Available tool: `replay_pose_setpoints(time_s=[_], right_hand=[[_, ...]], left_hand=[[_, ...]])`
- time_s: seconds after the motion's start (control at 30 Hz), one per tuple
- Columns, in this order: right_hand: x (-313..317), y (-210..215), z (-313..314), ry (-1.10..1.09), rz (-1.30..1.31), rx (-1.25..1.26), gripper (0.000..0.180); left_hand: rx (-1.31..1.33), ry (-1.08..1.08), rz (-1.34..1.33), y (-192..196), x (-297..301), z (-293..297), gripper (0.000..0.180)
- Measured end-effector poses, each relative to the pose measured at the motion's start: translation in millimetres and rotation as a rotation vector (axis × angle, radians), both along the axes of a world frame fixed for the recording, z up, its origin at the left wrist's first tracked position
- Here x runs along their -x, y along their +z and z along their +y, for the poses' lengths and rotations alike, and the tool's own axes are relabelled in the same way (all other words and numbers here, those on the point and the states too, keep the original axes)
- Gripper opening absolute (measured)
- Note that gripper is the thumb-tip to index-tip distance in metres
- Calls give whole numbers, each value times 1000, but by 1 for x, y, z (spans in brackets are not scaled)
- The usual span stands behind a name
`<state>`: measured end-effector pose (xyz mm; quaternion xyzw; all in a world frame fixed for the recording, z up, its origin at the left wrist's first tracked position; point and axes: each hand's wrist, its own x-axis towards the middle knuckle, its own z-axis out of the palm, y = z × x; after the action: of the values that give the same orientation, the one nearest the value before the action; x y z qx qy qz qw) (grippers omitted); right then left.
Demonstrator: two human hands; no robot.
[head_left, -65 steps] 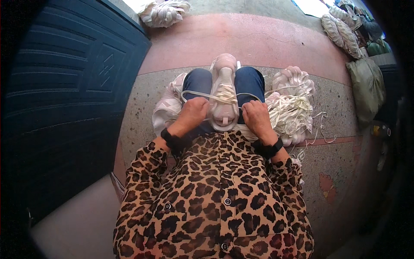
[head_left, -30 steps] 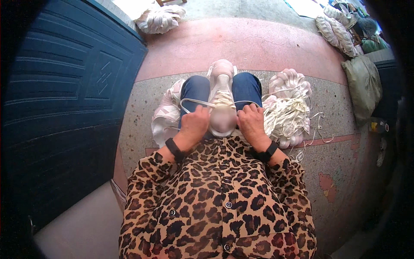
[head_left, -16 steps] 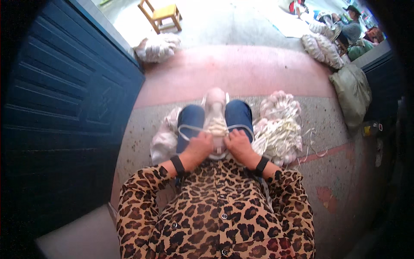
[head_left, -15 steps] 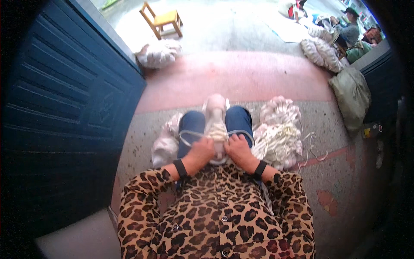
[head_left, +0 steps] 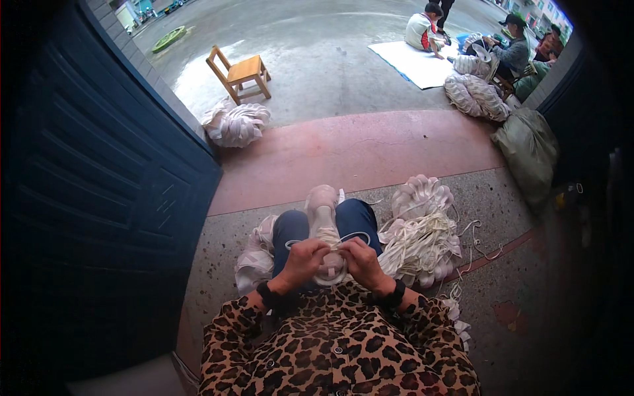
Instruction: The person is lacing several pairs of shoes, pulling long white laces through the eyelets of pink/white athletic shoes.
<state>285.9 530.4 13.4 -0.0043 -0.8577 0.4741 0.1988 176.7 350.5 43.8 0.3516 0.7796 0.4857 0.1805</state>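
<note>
A pale pink and white shoe upper (head_left: 322, 201) lies lengthwise between my knees, its opening toward my body. White lace (head_left: 358, 235) crosses its middle and bows out in a loop on either side. My left hand (head_left: 305, 259) is closed in a pinch on the lace at the left of the lacing. Close by, my right hand (head_left: 361, 259) pinches lace on the right side, the fingertips of both hands almost meeting over the upper. The fingers partly hide the lace ends.
Beside my right leg lie stacked shoe uppers (head_left: 422, 195) and a heap of white laces (head_left: 426, 241); more uppers (head_left: 254, 257) lie by my left leg. A blue door (head_left: 132, 191) stands left. Beyond are a wooden chair (head_left: 244, 69), bundles (head_left: 238, 123), a sack (head_left: 528, 148) and several people.
My hands have come closer together over the lacing, and the left lace loop has become smaller. The view has tilted up, showing more of the yard and the people.
</note>
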Motion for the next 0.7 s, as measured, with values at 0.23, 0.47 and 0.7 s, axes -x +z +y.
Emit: replay_pose_setpoints(time_s=[0.23, 0.47, 0.7], right_hand=[[25, 22, 8, -69, 0, 177, 9], [42, 32, 0, -59, 9, 258, 8], [71, -2, 19, -53, -114, 341, 10]], left_hand=[[-34, 74, -268, 22, 13, 22, 16], [-57, 84, -220, 27, 26, 25, 17], [-12, 127, -338, 8, 47, 45, 25]])
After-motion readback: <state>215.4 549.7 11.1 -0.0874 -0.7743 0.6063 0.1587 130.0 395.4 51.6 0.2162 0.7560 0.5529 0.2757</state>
